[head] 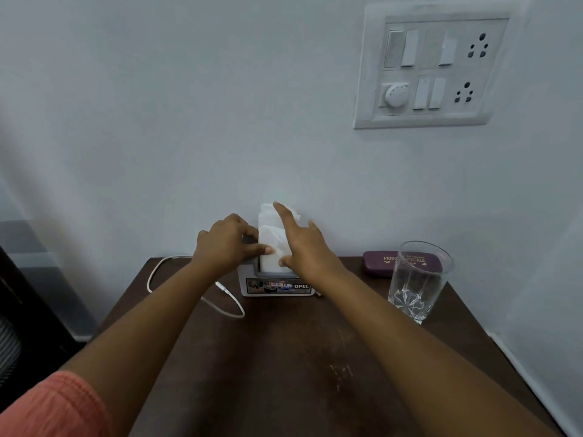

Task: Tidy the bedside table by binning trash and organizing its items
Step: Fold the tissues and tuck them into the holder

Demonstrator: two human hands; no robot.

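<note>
Holding tissues [272, 244] between half-open hands [225, 242] [305, 247]

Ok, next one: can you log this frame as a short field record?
surface: dark wooden bedside table
left hand: pinches tissues
right hand: fingers straight, touching the tissues
tissue holder: centre back, near the wall
white cable: left of the holder
spectacle case: back right, partly behind glass tumbler

A pale blue-grey wall [189, 121] carried a white switch panel [435, 67] at upper right; below stood a dark, scuffed wooden bedside table [284, 357]
</note>
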